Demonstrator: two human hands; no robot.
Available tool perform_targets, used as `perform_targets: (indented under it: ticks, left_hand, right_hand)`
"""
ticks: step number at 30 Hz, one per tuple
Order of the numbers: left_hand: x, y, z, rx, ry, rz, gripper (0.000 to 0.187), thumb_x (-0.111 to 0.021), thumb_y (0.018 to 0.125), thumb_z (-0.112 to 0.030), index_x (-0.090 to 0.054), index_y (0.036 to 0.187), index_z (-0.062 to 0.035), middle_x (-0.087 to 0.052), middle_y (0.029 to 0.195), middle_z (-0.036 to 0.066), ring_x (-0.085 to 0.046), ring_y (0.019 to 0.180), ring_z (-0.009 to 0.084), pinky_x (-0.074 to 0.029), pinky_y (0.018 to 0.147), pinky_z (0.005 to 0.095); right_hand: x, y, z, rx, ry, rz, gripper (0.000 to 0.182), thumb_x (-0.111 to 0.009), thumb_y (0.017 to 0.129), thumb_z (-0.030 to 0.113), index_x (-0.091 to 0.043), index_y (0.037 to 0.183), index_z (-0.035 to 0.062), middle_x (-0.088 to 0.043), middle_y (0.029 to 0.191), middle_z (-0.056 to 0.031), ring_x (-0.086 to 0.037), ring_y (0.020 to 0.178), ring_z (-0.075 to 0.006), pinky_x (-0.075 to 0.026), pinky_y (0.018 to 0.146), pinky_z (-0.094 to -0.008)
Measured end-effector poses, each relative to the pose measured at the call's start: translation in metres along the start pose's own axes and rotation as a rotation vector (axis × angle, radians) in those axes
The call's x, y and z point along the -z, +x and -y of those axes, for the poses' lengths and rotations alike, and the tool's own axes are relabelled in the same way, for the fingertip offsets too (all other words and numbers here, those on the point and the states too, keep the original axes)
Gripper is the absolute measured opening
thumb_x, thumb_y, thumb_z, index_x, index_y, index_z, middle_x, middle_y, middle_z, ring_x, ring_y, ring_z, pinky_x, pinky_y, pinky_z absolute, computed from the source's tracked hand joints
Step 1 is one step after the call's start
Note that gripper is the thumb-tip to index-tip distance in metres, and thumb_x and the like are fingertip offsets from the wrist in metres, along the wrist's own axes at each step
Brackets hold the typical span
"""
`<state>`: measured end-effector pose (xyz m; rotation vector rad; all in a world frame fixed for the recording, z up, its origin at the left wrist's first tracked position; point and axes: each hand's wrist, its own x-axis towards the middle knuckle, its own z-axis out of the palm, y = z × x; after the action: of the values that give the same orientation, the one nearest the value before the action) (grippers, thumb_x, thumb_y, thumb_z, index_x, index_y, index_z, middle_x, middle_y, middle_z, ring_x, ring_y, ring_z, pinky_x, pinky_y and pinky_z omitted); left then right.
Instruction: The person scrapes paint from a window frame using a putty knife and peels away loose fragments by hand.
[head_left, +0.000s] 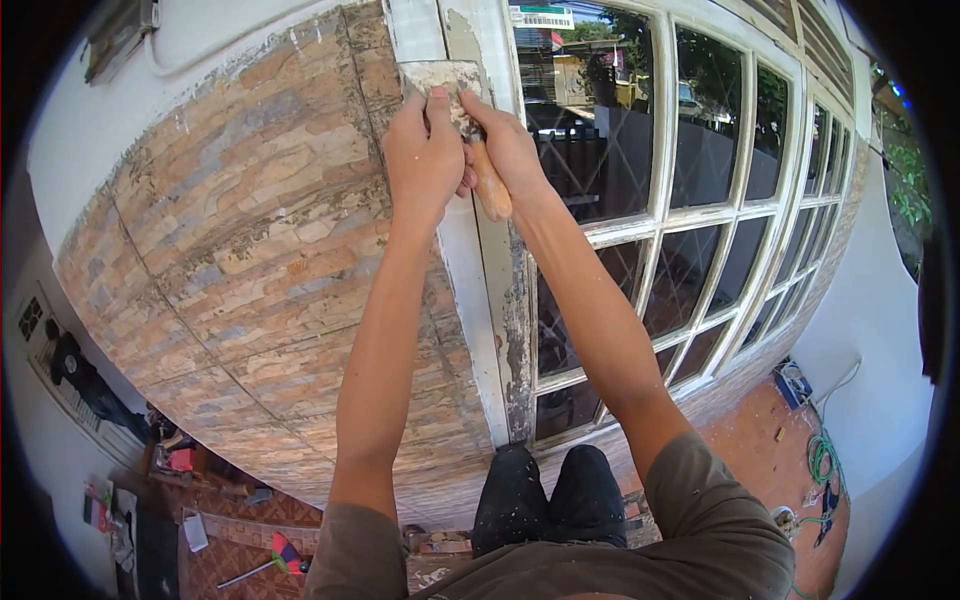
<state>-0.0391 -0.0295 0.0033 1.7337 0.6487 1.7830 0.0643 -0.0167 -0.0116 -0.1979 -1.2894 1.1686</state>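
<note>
Both my hands are raised to a scraper [489, 182] with a wide, stained metal blade and a wooden handle. Its blade lies against the white window frame [478, 290], whose paint is chipped and worn. My left hand [428, 155] presses the blade from the left, thumb up on the metal. My right hand [505, 145] grips from the right, with its thumb or a finger on the blade. The handle slants down between my wrists. Some of my fingers are hidden behind the tool.
Stone-patterned wall tiles [250, 230] fill the left side. Paned windows [620, 130] with white, peeling bars stand to the right. A green hose [822, 458] and a blue box [792, 385] lie on the floor at lower right. Another person [88, 385] stands far left.
</note>
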Motion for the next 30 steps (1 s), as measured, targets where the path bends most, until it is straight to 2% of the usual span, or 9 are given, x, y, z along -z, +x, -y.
perform_targets:
  ticks: [4, 6, 8, 13, 16, 18, 22, 24, 30]
  left_hand:
    - [-0.005, 0.021, 0.015, -0.158, 0.219, -0.097, 0.038, -0.047, 0.098, -0.027, -0.051, 0.075, 0.0034, -0.057, 0.055, 0.016, -0.057, 0.041, 0.0247, -0.046, 0.045, 0.0385]
    - [-0.007, 0.028, 0.023, -0.301, 0.290, -0.150, 0.037, -0.049, 0.099, -0.026, -0.051, 0.074, 0.0013, -0.054, 0.056, 0.009, -0.052, 0.039, 0.0143, -0.040, 0.034, 0.0283]
    - [-0.010, 0.032, 0.026, -0.319, 0.315, -0.163, 0.038, -0.051, 0.098, -0.027, -0.051, 0.073, 0.0018, -0.055, 0.057, 0.010, -0.053, 0.039, 0.0142, -0.042, 0.036, 0.0285]
    - [-0.017, 0.038, 0.023, -0.308, 0.410, -0.203, 0.044, -0.056, 0.095, -0.034, -0.053, 0.073, 0.0052, -0.059, 0.059, 0.015, -0.058, 0.043, 0.0194, -0.049, 0.044, 0.0342]
    - [-0.024, 0.036, 0.016, -0.419, 0.534, -0.278, 0.049, -0.057, 0.093, -0.037, -0.054, 0.073, 0.0078, -0.060, 0.061, 0.021, -0.062, 0.050, 0.0282, -0.051, 0.053, 0.0414]
    - [-0.026, 0.036, 0.011, -0.299, 0.448, -0.248, 0.052, -0.056, 0.092, -0.039, -0.055, 0.071, 0.0092, -0.060, 0.063, 0.025, -0.064, 0.058, 0.0349, -0.051, 0.060, 0.0454]
    - [-0.026, 0.043, 0.016, -0.364, 0.490, -0.305, 0.053, -0.055, 0.092, -0.040, -0.055, 0.071, 0.0089, -0.060, 0.063, 0.025, -0.064, 0.060, 0.0356, -0.050, 0.062, 0.0458]
    - [-0.026, 0.038, 0.014, -0.341, 0.517, -0.287, 0.045, -0.051, 0.094, -0.032, -0.060, 0.077, 0.0084, -0.063, 0.071, 0.027, -0.063, 0.070, 0.0422, -0.049, 0.070, 0.0511]
    - [-0.027, 0.022, -0.001, -0.280, 0.465, -0.228, 0.044, -0.051, 0.094, -0.030, -0.058, 0.075, 0.0093, -0.062, 0.067, 0.028, -0.063, 0.066, 0.0422, -0.049, 0.068, 0.0509]
  right_hand:
    - [0.000, 0.009, 0.006, -0.012, -0.056, -0.080, 0.040, -0.051, 0.099, 0.037, -0.052, 0.083, 0.0004, -0.051, 0.058, -0.0073, -0.049, 0.043, -0.0174, -0.041, 0.041, -0.0306]
    - [0.002, 0.010, 0.012, -0.033, -0.075, -0.102, 0.041, -0.051, 0.099, 0.038, -0.052, 0.086, -0.0002, -0.052, 0.059, -0.0075, -0.049, 0.045, -0.0168, -0.041, 0.042, -0.0294]
    - [0.007, 0.009, 0.018, -0.067, -0.109, -0.043, 0.040, -0.050, 0.100, 0.038, -0.052, 0.089, -0.0003, -0.052, 0.061, -0.0080, -0.050, 0.048, -0.0163, -0.042, 0.043, -0.0276]
    - [0.011, 0.010, 0.020, -0.132, 0.036, 0.057, 0.035, -0.042, 0.103, 0.035, -0.044, 0.105, -0.0006, -0.046, 0.054, -0.0057, -0.035, 0.036, -0.0128, -0.032, 0.036, -0.0288]
    - [0.007, 0.008, 0.024, -0.115, -0.016, 0.004, 0.033, -0.040, 0.103, 0.033, -0.046, 0.098, 0.0005, -0.043, 0.053, -0.0035, -0.034, 0.036, -0.0119, -0.030, 0.034, -0.0288]
    - [0.003, 0.010, 0.024, -0.084, -0.026, 0.003, 0.034, -0.039, 0.103, 0.032, -0.047, 0.095, 0.0005, -0.042, 0.053, -0.0027, -0.033, 0.036, -0.0115, -0.029, 0.033, -0.0287]
    - [0.001, 0.015, 0.019, -0.045, -0.045, -0.019, 0.037, -0.038, 0.104, 0.033, -0.050, 0.088, 0.0008, -0.041, 0.053, -0.0018, -0.032, 0.035, -0.0103, -0.028, 0.031, -0.0285]
    - [0.001, 0.015, 0.018, -0.038, -0.042, -0.010, 0.038, -0.037, 0.104, 0.033, -0.050, 0.087, 0.0005, -0.041, 0.053, -0.0019, -0.032, 0.035, -0.0102, -0.029, 0.031, -0.0284]
    - [0.003, 0.010, 0.019, -0.044, -0.092, -0.027, 0.042, -0.038, 0.103, 0.035, -0.050, 0.083, 0.0006, -0.042, 0.052, -0.0020, -0.031, 0.034, -0.0102, -0.029, 0.031, -0.0283]
